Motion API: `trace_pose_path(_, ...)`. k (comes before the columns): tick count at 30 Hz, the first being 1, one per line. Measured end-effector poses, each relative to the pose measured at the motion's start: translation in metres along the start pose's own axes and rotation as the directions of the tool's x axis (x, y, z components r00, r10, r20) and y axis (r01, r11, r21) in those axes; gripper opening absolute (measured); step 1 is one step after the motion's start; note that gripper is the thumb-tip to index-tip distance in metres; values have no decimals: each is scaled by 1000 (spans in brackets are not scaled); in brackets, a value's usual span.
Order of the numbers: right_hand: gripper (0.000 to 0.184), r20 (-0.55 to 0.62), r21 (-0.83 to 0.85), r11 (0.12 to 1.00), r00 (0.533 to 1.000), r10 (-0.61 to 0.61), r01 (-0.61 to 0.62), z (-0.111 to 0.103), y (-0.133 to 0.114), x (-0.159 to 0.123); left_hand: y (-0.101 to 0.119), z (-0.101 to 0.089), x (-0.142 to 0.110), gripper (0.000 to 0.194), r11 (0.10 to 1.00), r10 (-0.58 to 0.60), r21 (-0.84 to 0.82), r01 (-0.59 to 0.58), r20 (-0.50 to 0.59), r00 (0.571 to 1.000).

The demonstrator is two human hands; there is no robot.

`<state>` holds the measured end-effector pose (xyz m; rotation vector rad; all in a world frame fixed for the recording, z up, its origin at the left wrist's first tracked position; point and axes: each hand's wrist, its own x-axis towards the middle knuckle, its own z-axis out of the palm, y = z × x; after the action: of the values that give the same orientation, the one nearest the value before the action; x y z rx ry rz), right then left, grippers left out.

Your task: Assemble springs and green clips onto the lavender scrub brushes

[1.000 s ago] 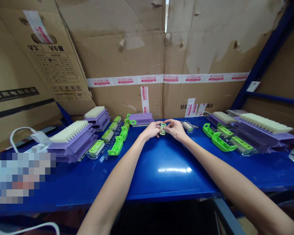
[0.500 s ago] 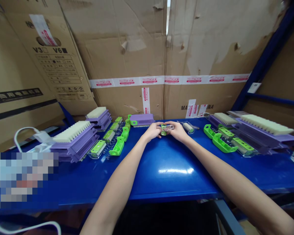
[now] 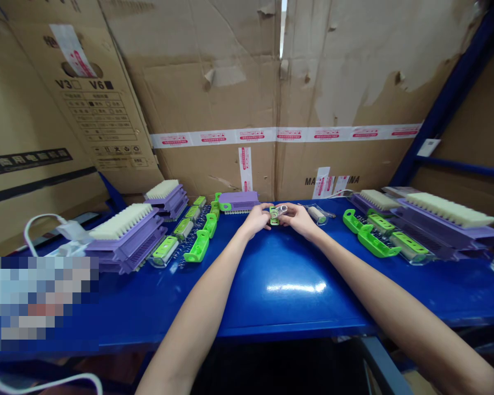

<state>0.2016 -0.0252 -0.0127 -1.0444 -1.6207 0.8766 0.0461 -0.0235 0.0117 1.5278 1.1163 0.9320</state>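
Both my hands meet over the far middle of the blue table (image 3: pixel 280 296). My left hand (image 3: pixel 257 219) is closed on a small green plastic part (image 3: pixel 274 215). My right hand (image 3: pixel 298 219) pinches a small metal coil spring (image 3: pixel 282 209) held against the top of that green part. A purple brush body with a green end (image 3: pixel 237 201) lies just behind my left hand. A small clear roller piece (image 3: pixel 316 213) lies right of my right hand.
Purple brushes with cream bristles are stacked at left (image 3: pixel 125 236) and at right (image 3: pixel 444 216). Green handles, clear roller pieces and springs lie in rows at left (image 3: pixel 197 244) and right (image 3: pixel 372 236). Cardboard boxes (image 3: pixel 271 93) wall the back. A white cable (image 3: pixel 45 225) lies far left.
The spring has moved from the right side of the green part up to its top edge. Both hands stayed in place at the far middle of the table.
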Motion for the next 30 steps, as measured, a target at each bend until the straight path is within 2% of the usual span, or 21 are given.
trace_pose_path(3,47,-63,-166,980,991,-121,110,3,-6,-4,-1,0,2,53,1000,15,11,-14,-82,996)
trace_pose_path(6,51,-88,-291,925,956,-281,245,7,-13,-8,-1,0,3,53,999,40,23,-37,-130,991)
trace_pose_path(10,35,-75,-338,889,932,-353,310,9,-15,-9,0,1,2,49,999,44,-2,-45,-138,989)
trace_pose_path(13,24,-97,-304,911,942,-321,279,8,-11,-6,2,3,1,46,998,47,-29,-51,-116,992)
trace_pose_path(16,24,-167,-215,949,949,-268,230,5,-7,-2,3,4,-1,50,995,66,-70,-72,-84,994)
trace_pose_path(19,27,-214,-58,982,959,-187,178,4,-8,-1,3,1,-1,57,989,77,-125,-80,-30,997)
trace_pose_path(25,37,-195,190,982,980,46,-8,2,-17,-3,-1,-7,1,57,981,67,-188,-52,71,995)
trace_pose_path(30,41,-178,292,954,975,130,-74,1,-19,-3,-2,-10,2,59,978,106,-188,-93,61,993)
